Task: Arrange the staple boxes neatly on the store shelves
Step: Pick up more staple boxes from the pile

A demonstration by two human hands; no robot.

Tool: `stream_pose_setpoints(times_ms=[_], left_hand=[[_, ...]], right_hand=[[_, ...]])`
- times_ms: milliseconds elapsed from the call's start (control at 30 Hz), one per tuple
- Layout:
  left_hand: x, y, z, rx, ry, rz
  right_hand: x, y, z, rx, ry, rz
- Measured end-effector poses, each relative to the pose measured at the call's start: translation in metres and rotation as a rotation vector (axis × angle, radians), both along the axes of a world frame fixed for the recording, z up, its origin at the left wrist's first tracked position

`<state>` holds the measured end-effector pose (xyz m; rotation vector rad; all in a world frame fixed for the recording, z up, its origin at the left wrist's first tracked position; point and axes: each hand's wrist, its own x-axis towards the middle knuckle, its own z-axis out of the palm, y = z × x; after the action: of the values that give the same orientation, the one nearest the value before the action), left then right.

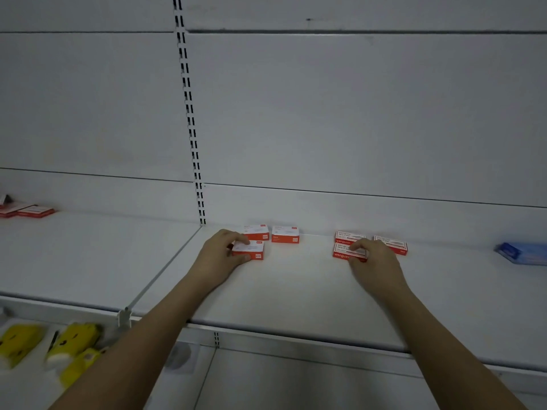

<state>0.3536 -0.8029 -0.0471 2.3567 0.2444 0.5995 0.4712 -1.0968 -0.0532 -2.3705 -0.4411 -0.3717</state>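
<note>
A: Nearest us, both bare forearms stretch out over the front lip of the white shelf (296,297). Below its edge on the left there are yellow packets (71,347), blurred.

B: And the boxes?

A: Small, flat, orange-red sides with white printed tops. The left hand (220,255) has its fingers curled round the front-left staple box (250,250), thumb against the near side, fingertips on top. That box sits just in front of the rear-left box (257,232), nearly touching it. A third box (285,234) stands beside that one, against the back panel, with a small gap between.

B: The other side?

A: The right hand (374,258) pinches the front-right staple box (344,252), fingers bent over its right end, thumb at the near edge. These are flatter, with red lettering on white. Directly behind it lies another flat box (349,236), edges touching, and one more flat box (392,244) sits to the right, partly hidden by the knuckles.

B: Further out?

A: Far right, a blue packet (519,253) lies on the same shelf. Far left, on the neighbouring bay, a few red-and-white boxes (28,211) at the back. A slotted upright (192,128) climbs the pale grey back wall between the bays.
</note>
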Motion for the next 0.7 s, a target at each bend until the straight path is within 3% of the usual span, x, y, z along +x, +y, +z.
stream_pose_setpoints(times_ms=[567,700], left_hand=[[0.005,0.001,-0.002,0.212,0.083,0.033],[-0.006,-0.009,0.004,0.221,0.049,0.076]], right_hand=[[-0.002,-0.001,0.001,0.000,0.000,-0.003],[-0.007,-0.001,0.009,0.081,-0.122,-0.035]])
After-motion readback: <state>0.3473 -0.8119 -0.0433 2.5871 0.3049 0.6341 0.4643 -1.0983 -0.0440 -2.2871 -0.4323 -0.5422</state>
